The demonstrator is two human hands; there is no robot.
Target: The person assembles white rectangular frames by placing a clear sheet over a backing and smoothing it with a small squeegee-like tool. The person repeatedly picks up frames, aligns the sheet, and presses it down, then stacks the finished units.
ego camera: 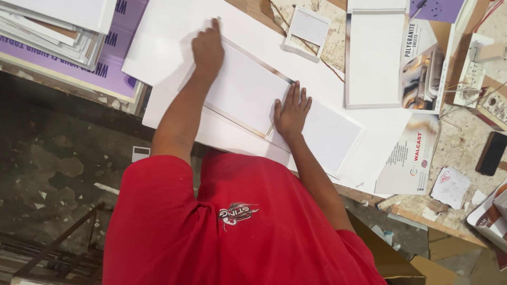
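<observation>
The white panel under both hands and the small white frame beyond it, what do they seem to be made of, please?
The white panel looks like matt card or laminated board: flat, thin brownish edge strips, no gloss. The small white frame seems to be rigid board or plastic with a raised rim; its look leaves that open.

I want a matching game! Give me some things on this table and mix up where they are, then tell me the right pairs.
Things:
1. left hand
2. right hand
3. small white frame
4. black phone

Places:
A. far right edge of the table
B. flat on the middle of the white folder board
C. near the top, beside the tall white board
D. pressing the folder board's far corner

Pairs: 1-D, 2-B, 3-C, 4-A
</observation>
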